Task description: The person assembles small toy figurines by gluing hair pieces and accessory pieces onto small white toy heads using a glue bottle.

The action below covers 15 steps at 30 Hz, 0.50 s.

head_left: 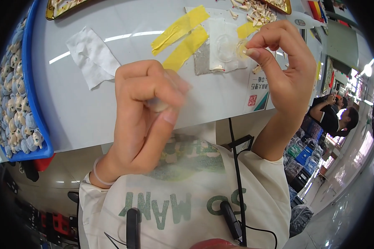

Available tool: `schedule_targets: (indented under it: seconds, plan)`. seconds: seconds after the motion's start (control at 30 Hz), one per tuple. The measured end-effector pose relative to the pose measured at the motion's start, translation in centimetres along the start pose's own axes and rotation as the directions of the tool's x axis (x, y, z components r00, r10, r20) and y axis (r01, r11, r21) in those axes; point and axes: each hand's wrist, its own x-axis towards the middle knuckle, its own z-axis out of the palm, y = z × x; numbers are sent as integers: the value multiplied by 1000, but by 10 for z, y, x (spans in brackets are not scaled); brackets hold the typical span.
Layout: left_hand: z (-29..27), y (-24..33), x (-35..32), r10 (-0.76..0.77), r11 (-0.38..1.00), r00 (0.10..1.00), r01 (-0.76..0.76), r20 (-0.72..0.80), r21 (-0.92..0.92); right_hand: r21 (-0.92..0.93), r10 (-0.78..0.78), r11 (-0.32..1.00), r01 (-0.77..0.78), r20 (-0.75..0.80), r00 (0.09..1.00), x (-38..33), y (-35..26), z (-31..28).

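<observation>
My left hand [143,112] is raised over the table's near edge. Its fingers curl round a small pale piece [157,104], mostly hidden and blurred by motion. At the right, my right hand [284,62] pinches thumb and forefinger together beside a clear round dish [225,49]. A yellowish rounded film or rim [241,49] shows at those fingertips; what they hold is too small to make out. The dish sits on a white sheet over a grey board [202,58]. A small cream piece with a red edge [217,68] lies at the board's near side.
Yellow tape strips [183,52] run across the board's left side. A white cloth [92,57] lies left of them. The blue tray [28,83] at far left holds many small blue-and-cream figures. Loose cream pieces [262,14] and a gold-rimmed tray [50,12] are at the back.
</observation>
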Motion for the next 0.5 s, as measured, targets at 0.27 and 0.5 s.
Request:
schedule_targets:
  seconds: [0.27, 0.5]
  plan:
    - [-15, -1, 13, 113, 963, 962, -167, 247, 212, 196, 36, 981, -6, -149, 988, -13, -2, 1]
    - [-11, -6, 6, 10, 979, 991, 17, 130, -204, 668, -95, 729, 149, -117, 989, -30, -27, 24]
